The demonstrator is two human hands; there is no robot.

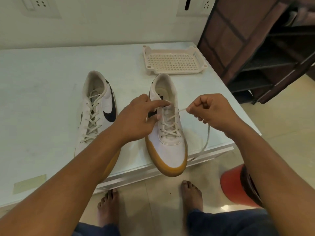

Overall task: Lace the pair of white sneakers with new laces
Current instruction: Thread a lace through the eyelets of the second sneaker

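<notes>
Two white sneakers with tan soles lie on the pale table [42, 92], toes toward me. The left sneaker [97, 113], with a black swoosh, is laced to its upper eyelets. The right sneaker [168, 126] is laced over its lower rows and its toe juts past the table's front edge. My left hand [138, 116] holds the right sneaker's left side, forefinger stretched across the tongue, thumb on the eyelet edge. My right hand [211, 111] pinches the white lace [180, 110] just right of the shoe. The lace's loose end [205, 143] hangs below that hand to the table edge.
A cream perforated plastic tray [173, 61] stands behind the right sneaker. A dark rack [265, 48] rises at the right beyond the table. A red stool [235, 184] stands on the tiled floor beside my bare feet [190, 193]. A strip of tape [29, 183] sticks near the table's front left.
</notes>
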